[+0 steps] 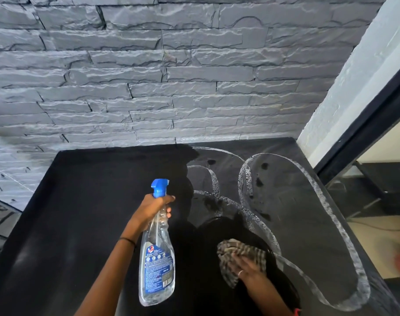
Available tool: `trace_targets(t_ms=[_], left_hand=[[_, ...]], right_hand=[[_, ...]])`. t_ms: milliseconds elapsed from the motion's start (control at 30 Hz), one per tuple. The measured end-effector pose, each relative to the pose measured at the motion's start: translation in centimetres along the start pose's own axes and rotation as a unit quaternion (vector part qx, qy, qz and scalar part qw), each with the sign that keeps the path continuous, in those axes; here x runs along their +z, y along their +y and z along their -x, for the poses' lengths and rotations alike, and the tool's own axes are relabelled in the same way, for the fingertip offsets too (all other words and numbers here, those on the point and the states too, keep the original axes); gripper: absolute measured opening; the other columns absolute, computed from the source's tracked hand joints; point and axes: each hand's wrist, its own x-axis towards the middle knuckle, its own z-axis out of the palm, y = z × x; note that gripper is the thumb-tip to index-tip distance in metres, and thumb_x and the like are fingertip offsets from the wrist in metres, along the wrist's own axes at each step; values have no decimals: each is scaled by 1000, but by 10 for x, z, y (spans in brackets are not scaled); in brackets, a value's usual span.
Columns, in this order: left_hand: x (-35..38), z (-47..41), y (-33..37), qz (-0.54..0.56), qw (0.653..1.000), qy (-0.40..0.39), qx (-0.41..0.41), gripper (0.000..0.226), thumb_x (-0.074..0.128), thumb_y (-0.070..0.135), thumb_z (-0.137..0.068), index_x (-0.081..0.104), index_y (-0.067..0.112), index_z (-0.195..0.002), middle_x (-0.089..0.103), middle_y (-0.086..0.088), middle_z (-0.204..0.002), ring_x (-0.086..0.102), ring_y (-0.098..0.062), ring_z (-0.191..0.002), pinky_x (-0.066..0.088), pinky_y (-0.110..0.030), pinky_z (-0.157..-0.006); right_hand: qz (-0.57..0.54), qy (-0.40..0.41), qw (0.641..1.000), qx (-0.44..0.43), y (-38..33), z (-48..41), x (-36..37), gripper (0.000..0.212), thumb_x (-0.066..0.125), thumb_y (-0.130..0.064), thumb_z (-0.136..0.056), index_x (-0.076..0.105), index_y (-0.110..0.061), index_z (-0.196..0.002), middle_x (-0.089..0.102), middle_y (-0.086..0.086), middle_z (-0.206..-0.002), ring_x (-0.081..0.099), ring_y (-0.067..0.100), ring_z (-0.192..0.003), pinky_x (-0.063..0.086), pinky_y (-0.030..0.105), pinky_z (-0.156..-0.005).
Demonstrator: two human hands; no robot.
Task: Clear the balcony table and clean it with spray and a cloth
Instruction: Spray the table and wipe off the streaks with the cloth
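Head view. Grips spray bottle (157,258) by the neck with left hand (157,205), raised above dark table (80,201). Presses checked cloth (244,249) onto near table surface with right hand (248,270), laid flat on top. Hands apart. Wet streaks (244,174) across right half only. Likely faults: streaks drying through slow wiping; overspray onto stone wall (149,87) from raised nozzle; left half missed; bottle slipping from a damp grip.

daylight from the right; glare on wet table (308,224); wide-angle bending; corner blur
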Motion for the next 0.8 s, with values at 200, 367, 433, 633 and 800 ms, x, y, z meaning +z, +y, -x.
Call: trace_targets(t_ms=[200,367,433,633,800], left_hand=[[-13,-15,2,-7,1000,4,-2,14,65,11,-85,53,6,-79,54,-8,-57,54,-18,-45,47,-27,-49],[-16,-25,2,3,1000,7,-11,14,65,11,-85,53,6,-79,53,-8,-56,52,-19,-45,45,-27,-48],[-17,-30,4,5,1000,7,-13,14,65,11,-85,53,6,-78,53,-8,-56,52,-19,-45,45,-28,-48],[-21,-47,8,3,1000,4,-11,14,66,11,-84,54,6,-77,54,-8,-56,53,-19,-46,46,-29,-50],[-27,-55,11,2,1000,0,-6,14,66,12,-84,55,6,-79,56,-8,-57,55,-19,-48,48,-30,-53]], right_hand=[[-69,-115,981,140,42,-76,3,74,70,7,-43,67,-17,-112,57,-3,-128,65,25,-101,18,19,-108],[-82,-128,985,87,-14,-138,8,47,46,-9,-64,73,-18,-102,68,-1,-112,63,20,-102,38,26,-96],[-91,-136,986,41,-41,-137,6,48,34,-16,-67,76,-21,-92,70,-4,-107,67,15,-96,52,23,-83],[-101,-134,985,-31,-49,-63,18,41,35,-26,-84,67,-35,-108,51,-12,-131,60,5,-100,44,16,-93],[-57,-73,995,36,22,-57,14,60,49,-10,-66,46,-28,-122,16,-6,-156,48,11,-112,6,17,-112]])
